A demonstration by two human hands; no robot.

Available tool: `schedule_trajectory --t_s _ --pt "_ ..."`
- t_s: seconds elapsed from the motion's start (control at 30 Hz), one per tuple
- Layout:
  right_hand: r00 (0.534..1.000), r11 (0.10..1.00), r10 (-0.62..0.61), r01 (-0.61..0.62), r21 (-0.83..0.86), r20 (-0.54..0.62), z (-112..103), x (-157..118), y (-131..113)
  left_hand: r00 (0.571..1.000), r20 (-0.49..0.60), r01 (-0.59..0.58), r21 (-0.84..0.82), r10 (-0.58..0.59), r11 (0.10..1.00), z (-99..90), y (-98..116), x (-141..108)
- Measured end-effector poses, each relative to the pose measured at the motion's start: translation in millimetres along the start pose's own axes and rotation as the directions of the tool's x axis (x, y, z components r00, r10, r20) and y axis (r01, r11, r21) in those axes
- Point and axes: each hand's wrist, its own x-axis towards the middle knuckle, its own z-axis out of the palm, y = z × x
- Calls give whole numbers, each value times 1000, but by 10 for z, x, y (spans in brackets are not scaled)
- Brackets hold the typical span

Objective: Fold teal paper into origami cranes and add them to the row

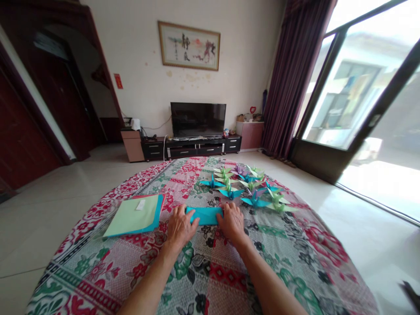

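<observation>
A blue sheet of paper (207,216), folded into a flat strip, lies on the patterned tablecloth in front of me. At its left end is my left hand (181,225), thumb on top of the paper and fingers curled round the edge. My right hand (232,222) grips the opposite end, its thumb along the paper's edge. To the left lies a stack of square papers (133,215), pale green on top with blue and red edges showing beneath. Several folded paper cranes (230,192) in blue, green and purple stand beyond my right hand.
The round table's cloth (108,271) hangs over its edge. A small white slip (141,204) rests on the paper stack. Past the table are a television (198,120) on a low black cabinet (197,148), a dark curtain (285,83) and a glass door (337,96).
</observation>
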Motion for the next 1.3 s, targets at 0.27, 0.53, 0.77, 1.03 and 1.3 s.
schedule_trajectory --t_s 0.27,0.53,0.77,1.03,1.3 --pt "987 997 77 -79 15 141 -18 188 -24 996 82 23 -35 -20 999 35 -15 122" --pt "967 993 105 -114 22 231 -78 306 -45 988 105 119 -51 -113 992 73 26 305" --pt "974 998 44 -54 38 221 -55 323 -25 980 136 153 -38 -146 988 121 -71 369" --pt "966 997 17 -36 68 257 -54 355 -10 958 195 231 -90 -210 969 143 -168 406" --pt "969 997 -32 13 75 246 -38 358 41 956 196 230 -40 -218 972 107 -152 385"
